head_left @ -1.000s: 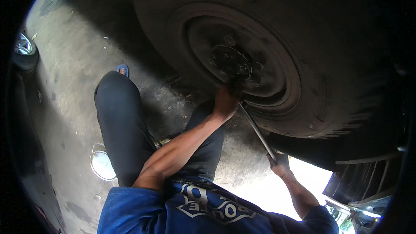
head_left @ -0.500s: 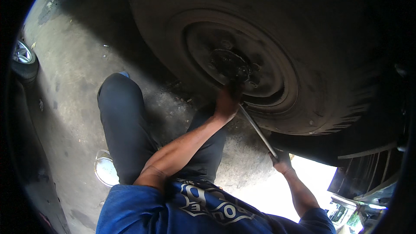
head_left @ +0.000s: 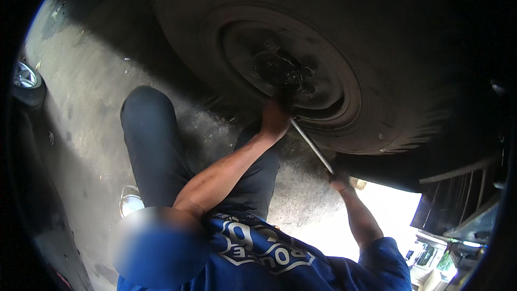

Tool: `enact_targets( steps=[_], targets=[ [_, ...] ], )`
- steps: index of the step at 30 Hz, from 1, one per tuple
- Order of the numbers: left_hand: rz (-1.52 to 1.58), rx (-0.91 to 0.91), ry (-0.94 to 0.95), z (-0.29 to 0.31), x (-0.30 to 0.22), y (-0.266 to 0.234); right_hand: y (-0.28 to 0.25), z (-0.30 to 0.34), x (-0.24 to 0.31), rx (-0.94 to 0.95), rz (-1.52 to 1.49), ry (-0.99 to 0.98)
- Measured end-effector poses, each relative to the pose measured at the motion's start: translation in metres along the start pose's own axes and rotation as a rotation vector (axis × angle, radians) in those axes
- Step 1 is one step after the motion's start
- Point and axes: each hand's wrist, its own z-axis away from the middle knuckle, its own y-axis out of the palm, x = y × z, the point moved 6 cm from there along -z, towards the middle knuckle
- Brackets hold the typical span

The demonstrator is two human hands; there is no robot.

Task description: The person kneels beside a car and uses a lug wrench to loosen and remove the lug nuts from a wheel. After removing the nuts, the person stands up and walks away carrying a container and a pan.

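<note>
A large vehicle wheel stands in front of me, its dark tyre (head_left: 388, 102) around a dusty rim (head_left: 347, 94) with a hub and wheel nuts (head_left: 283, 70) at the centre. My left hand (head_left: 276, 117) is closed low beside the hub, around the upper end of a long metal wrench bar (head_left: 312, 145). The wrench's head is lost in shadow behind that hand. Farther down to the right, my right hand (head_left: 339, 181) grips the bar's lower end, just below the tyre's edge.
A whitish bucket (head_left: 131, 203) stands on the stained concrete floor (head_left: 89, 113), left of my bent knee (head_left: 148, 121). Another wheel with a silver rim (head_left: 26, 77) lies at the far left. Dark vehicle parts (head_left: 449, 199) hang at the right, beside bright daylight.
My right hand has moved up and a little left with the bar's lower end, nearer the tyre. My left hand stays by the hub. The whole view has shifted slightly.
</note>
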Motion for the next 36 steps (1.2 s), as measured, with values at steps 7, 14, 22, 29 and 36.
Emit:
enact_targets(
  steps=[7, 14, 22, 29, 36],
  targets=[
    [0.122, 0.006, -0.319, 0.023, 0.012, -0.015, -0.074, 0.029, 0.015, 0.121, -0.175, 0.193],
    [0.209, -0.025, -0.341, 0.014, 0.053, -0.024, -0.128, 0.069, 0.056, 0.007, -0.059, 0.226],
    [0.507, -0.071, -0.393, -0.001, 0.072, -0.005, -0.228, 0.097, 0.087, -0.043, 0.044, 0.195],
    [0.061, -0.181, -0.143, -0.003, 0.051, -0.019, -0.114, 0.044, 0.043, 0.181, -0.119, 0.274],
    [-0.062, -0.086, -0.12, -0.006, 0.03, -0.025, -0.042, 0.014, 0.024, 0.181, -0.284, 0.129]
  ],
)
